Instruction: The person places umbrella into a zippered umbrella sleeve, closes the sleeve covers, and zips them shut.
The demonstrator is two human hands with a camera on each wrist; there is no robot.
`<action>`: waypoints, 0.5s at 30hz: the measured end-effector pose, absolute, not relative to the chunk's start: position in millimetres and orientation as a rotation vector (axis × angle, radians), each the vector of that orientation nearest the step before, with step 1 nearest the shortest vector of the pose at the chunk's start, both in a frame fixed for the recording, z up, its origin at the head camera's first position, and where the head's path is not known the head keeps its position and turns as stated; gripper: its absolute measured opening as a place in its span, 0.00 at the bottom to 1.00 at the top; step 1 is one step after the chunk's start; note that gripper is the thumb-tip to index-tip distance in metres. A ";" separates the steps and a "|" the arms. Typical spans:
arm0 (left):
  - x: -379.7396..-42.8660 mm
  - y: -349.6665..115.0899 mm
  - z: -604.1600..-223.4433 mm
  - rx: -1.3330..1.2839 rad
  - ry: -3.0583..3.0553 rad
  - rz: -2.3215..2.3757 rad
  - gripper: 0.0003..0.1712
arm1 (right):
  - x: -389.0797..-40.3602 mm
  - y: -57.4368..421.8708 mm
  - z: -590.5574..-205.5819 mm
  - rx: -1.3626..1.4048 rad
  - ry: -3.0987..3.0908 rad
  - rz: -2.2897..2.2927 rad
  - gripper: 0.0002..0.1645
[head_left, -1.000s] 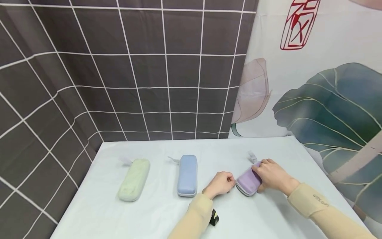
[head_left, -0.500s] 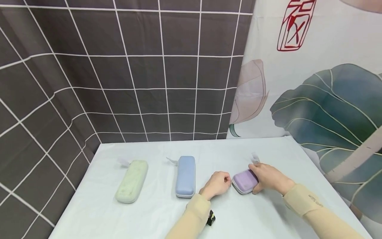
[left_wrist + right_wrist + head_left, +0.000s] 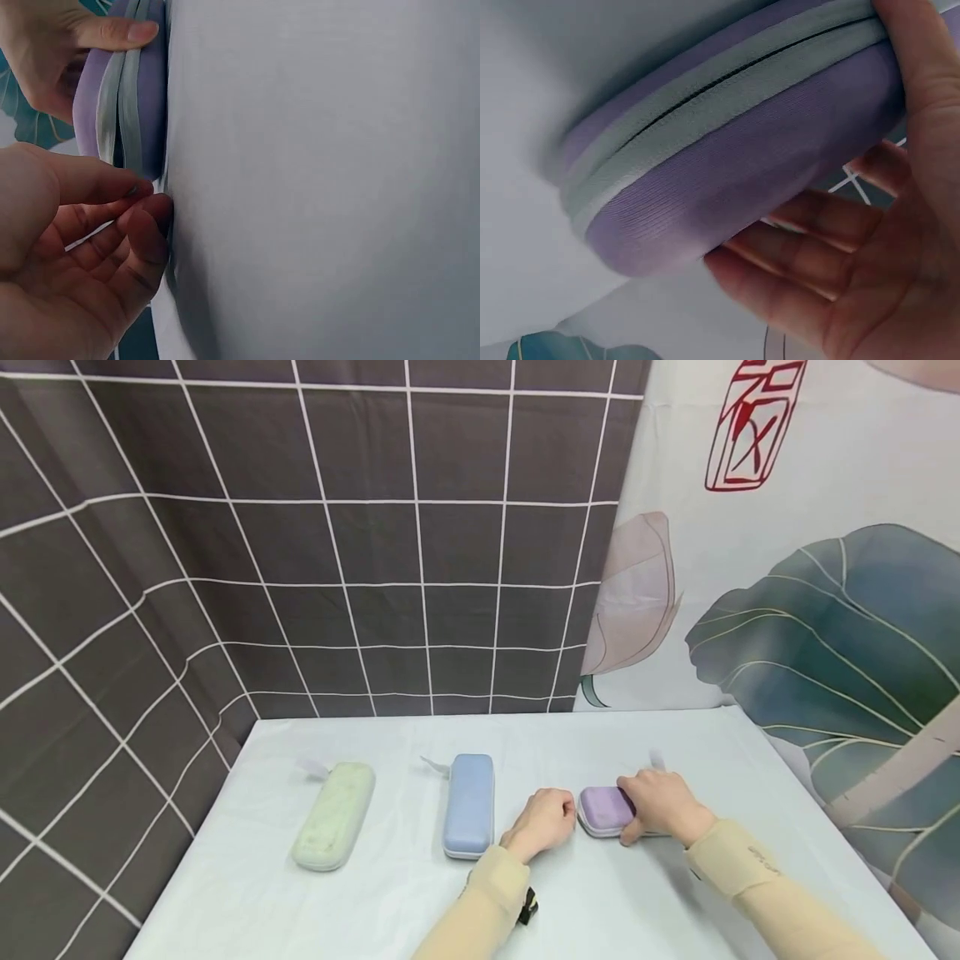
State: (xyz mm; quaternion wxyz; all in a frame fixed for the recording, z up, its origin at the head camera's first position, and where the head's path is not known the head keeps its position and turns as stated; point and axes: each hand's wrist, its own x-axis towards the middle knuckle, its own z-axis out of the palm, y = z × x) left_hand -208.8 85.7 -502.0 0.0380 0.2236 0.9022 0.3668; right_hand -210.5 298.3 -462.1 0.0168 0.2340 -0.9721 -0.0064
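A purple zippered case [image 3: 606, 808] lies on the right of the table in the head view. My right hand [image 3: 660, 806] grips it from above, thumb along its near side and fingers on the far side. In the right wrist view the case's pale zipper band [image 3: 727, 97] has a dark line along its middle. My left hand [image 3: 542, 820] is at the left end of the case, fingers curled. In the left wrist view the fingertips of my left hand [image 3: 82, 240] pinch at the zipper's end, where the pull is mostly hidden; a dark gap shows between the bands.
A blue case [image 3: 469, 806] lies left of my left hand, and a light green case [image 3: 334, 817] further left. Each has a pale strap at its far end. They rest on a white-covered table [image 3: 247, 902]; a dark checked curtain [image 3: 450, 535] hangs behind.
The purple case has turned from slanting to lying nearly sideways, my right hand turning with it and moving slightly left. My left hand stays at its left end.
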 end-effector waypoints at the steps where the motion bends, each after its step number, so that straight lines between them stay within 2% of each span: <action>1: -209.1 85.1 -501.7 0.683 2.768 1.123 0.15 | -210.9 296.7 -462.2 0.713 -3.018 -0.015 0.38; 7: -210.4 82.9 -502.4 0.677 2.753 1.134 0.14 | -214.4 288.5 -464.4 0.562 -3.039 -0.038 0.36; 15: -210.9 81.6 -503.9 0.637 2.754 1.154 0.15 | -211.2 270.2 -461.9 0.343 -3.106 -0.032 0.38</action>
